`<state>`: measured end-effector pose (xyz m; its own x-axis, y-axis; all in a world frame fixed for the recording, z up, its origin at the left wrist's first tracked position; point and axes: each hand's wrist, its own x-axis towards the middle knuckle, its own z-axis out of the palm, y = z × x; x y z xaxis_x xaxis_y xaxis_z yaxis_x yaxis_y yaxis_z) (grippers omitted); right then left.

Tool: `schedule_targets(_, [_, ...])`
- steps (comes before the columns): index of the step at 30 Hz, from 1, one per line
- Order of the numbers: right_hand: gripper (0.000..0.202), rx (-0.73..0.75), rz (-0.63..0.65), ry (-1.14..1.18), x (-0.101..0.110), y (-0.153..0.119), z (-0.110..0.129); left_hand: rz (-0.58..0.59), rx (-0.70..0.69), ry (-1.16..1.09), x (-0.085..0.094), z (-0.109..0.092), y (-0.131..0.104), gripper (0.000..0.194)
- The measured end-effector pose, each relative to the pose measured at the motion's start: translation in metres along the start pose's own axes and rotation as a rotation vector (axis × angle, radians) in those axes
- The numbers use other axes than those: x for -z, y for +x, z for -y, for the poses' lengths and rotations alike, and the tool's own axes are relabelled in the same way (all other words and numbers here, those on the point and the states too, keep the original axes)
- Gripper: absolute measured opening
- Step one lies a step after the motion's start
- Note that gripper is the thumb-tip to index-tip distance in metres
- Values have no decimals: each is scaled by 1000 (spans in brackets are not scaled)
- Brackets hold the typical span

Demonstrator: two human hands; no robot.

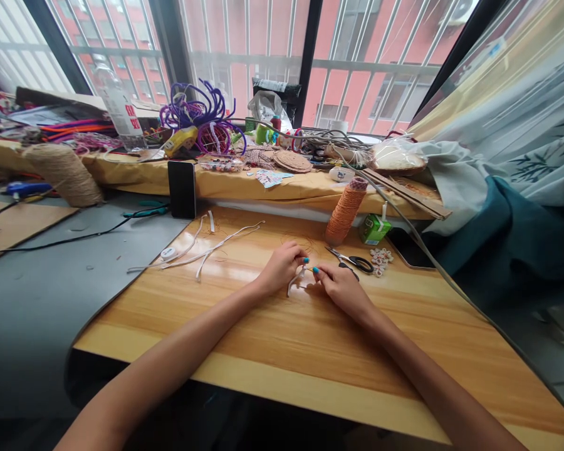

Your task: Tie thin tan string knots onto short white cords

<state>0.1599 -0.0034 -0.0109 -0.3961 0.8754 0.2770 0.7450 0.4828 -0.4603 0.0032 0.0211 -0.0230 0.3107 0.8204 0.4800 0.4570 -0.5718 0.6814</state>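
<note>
My left hand (282,266) pinches a short piece of white cord (291,285), whose loose end hangs toward the tabletop. Close on its right, my right hand (343,288) has thumb and forefinger pressed together on a thin orange-yellow thread (309,269) that reaches the white cord. The fingers cover the spot where thread and cord meet. Black-handled scissors (357,263) lie just beyond my right hand. A cone of orange thread (345,210) stands behind them. Longer white cords (216,247) are spread to the left on the wooden table (263,344).
Small looped white ornaments (380,260) lie near a dark phone (407,247) and a green drink carton (375,228). A second phone (182,189) leans upright on the cluttered ledge (141,175). A grey cable (427,247) runs down the right side. A round white tape measure (168,253) sits left.
</note>
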Motion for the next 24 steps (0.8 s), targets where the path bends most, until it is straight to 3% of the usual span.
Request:
schedule_targets(5, [30,-18,16,32,0,3,2,-8,21,-12,0,1,1,9])
schedule_targets(10, [25,29,-155,-88,-1,-1,-3,-43,75,-83,6,1,5,14])
schedule_targets(13, [25,56,-201,-161,1,-2,-9,-39,4,-81,13,-3,7,20])
schedule_targets(17, [26,81,-189,-172,6,-3,-12,87,-108,-67,18,-7,7,17])
schedule_targets(21, [23,133,-152,-121,9,-5,-9,265,54,-219,14,-5,4,20])
schedule_targets(24, [24,159,-119,-159,9,-5,-8,285,158,-270,10,-2,3,21])
